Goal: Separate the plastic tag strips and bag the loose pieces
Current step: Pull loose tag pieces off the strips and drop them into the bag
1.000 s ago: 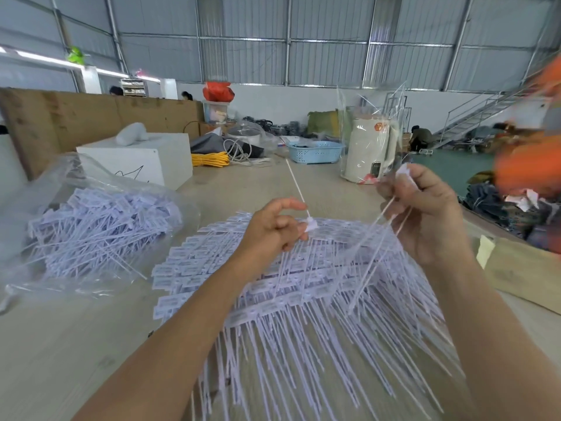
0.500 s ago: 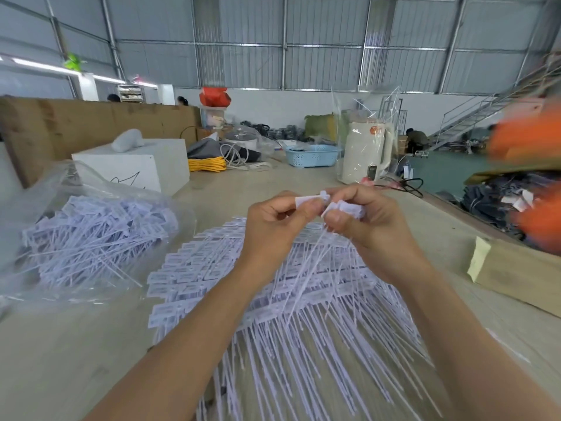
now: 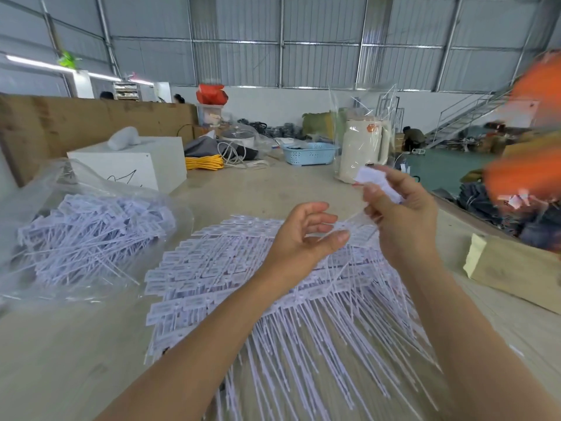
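Observation:
A wide heap of joined white plastic tag strips (image 3: 258, 287) covers the table in front of me, heads away from me and thin tails toward me. My right hand (image 3: 400, 214) is raised above the heap and grips a small bunch of loose tags (image 3: 375, 180), whose tails hang down toward my left hand. My left hand (image 3: 303, 235) hovers just left of it with fingers loosely curled and nothing plainly held; thin tails pass by its fingertips. A clear plastic bag (image 3: 76, 189) holding several loose tags (image 3: 91, 232) lies at the left.
A white box (image 3: 133, 165) stands behind the bag, with yellow cord (image 3: 205, 161) and a blue basket (image 3: 309, 153) farther back. A wrapped cream kettle (image 3: 361, 153) stands beyond my hands. A brown cardboard piece (image 3: 516, 268) lies at the right table edge.
My hands were pinched together on a tag half a second ago; now they have come apart. The right hand rose to the right with the bunch and the left hand's fingers have loosened.

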